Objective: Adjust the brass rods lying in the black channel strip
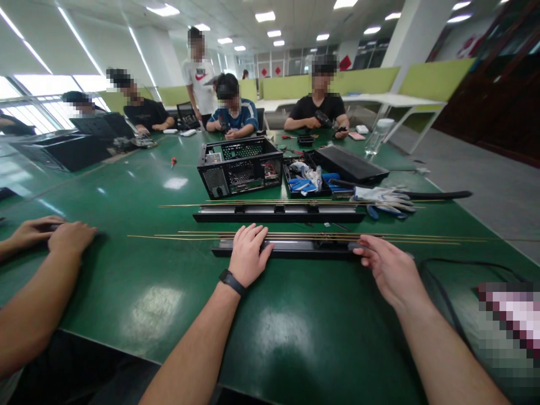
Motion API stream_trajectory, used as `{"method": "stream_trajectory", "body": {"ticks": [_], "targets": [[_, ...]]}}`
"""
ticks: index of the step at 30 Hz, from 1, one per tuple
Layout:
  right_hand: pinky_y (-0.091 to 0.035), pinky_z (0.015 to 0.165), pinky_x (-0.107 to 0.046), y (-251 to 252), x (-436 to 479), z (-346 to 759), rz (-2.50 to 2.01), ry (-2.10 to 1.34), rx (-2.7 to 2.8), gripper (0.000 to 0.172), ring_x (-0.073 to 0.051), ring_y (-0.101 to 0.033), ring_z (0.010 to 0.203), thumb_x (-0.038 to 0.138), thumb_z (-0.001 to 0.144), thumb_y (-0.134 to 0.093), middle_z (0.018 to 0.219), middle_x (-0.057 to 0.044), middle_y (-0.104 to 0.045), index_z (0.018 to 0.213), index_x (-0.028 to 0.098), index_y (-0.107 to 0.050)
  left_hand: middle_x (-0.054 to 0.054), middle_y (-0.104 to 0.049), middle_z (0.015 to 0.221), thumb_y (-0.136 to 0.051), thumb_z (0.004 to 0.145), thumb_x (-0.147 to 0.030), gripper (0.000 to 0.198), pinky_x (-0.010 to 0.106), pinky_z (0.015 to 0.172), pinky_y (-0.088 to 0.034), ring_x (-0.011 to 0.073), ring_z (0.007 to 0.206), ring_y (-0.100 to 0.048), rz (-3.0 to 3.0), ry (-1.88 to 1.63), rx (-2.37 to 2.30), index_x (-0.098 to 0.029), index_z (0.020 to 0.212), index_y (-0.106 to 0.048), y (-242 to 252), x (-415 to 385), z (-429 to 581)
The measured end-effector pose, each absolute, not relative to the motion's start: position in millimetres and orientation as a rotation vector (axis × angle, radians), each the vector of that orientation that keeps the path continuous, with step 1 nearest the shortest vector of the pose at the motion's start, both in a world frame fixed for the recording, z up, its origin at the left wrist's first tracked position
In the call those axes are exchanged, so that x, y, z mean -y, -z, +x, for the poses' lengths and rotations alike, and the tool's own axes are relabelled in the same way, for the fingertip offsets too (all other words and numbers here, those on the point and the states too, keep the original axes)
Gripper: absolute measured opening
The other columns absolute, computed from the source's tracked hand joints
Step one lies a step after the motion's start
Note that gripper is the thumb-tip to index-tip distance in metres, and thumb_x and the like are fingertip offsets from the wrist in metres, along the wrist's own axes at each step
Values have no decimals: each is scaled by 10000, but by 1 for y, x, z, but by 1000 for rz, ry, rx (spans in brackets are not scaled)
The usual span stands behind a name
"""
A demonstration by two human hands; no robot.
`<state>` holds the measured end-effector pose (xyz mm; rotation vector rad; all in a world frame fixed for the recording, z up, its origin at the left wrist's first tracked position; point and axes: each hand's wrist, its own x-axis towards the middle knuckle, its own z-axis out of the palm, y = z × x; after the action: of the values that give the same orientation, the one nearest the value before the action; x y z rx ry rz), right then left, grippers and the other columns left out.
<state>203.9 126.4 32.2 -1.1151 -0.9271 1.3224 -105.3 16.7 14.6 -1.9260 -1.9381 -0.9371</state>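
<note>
**Both hands on the near black rail, brass rods lying along it**

Nearest the camera, the left hand [248,253] lies palm down with fingers loosely spread over the left part of a long black rail [291,248], a dark band at its wrist. The right hand [386,264] comes in from the right, fingers part curled, thumb and fingertips touching the rail's right end; neither hand is closed around it. The rail lies flat across the green worktop [160,304], just ahead of the person.

Along the rail's far edge run several thin brass rods [304,235], overhanging both ends. By its look the rail is rigid and fairly light, with a smooth, glossy top that could slip under a flat palm; taking hold near both ends, fingers hooked under the long edges, looks safest. The rods seem springy and loose, likely to roll or sag if lifted from one end.

A co-worker's hands [63,233] rest on the worktop at far left. Beyond lies a second black rail [278,214] with more rods, then work gloves [382,197], an open computer case [238,166] and a tray of blue tools [306,180]. Other people sit at the far end.
</note>
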Motion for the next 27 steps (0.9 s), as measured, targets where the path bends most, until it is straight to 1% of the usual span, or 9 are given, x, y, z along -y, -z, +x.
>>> {"method": "stream_trajectory", "body": {"ticks": [4,7,13,18,27], "targets": [[-437,475,-179,-33,-126,204,-1121,-1313,926,406,-161,-689,750,420,633,-919,986,-90,-713,901,155,-768,116,-706,1329,-645,975,-346,374,533,1205,-382,305,1332,-598,-1930,947,1933,-199,1319,-649,-14,-17,-106],[-444,482,-182,-35,-125,202,-1131,-1314,932,419,-162,-688,752,429,620,-924,992,-88,-714,903,160,-773,118,-705,1330,-651,972,-346,377,530,1212,-374,303,1336,-594,-1927,946,1937,-189,1314,-651,-14,-17,-106],[-436,474,-186,-34,-127,204,-1129,-1290,907,419,-153,-673,712,431,588,-932,941,-74,-705,865,160,-772,114,-705,1330,-649,969,-349,379,541,1203,-388,308,1337,-594,-1926,940,1947,-213,1324,-650,-14,-17,-105],[-443,482,-180,-34,-128,205,-1114,-1281,893,397,-158,-677,747,408,595,-935,978,-87,-715,869,163,-784,112,-703,1335,-644,974,-353,385,534,1213,-378,304,1340,-592,-1933,941,1945,-206,1330,-645,-13,-17,-106],[-450,471,-176,-35,-126,203,-1147,-1294,902,405,-155,-680,733,409,598,-933,980,-92,-715,871,157,-771,113,-703,1338,-640,976,-363,385,543,1214,-375,302,1331,-599,-1928,936,1955,-215,1331,-647,-14,-16,-106]]}}
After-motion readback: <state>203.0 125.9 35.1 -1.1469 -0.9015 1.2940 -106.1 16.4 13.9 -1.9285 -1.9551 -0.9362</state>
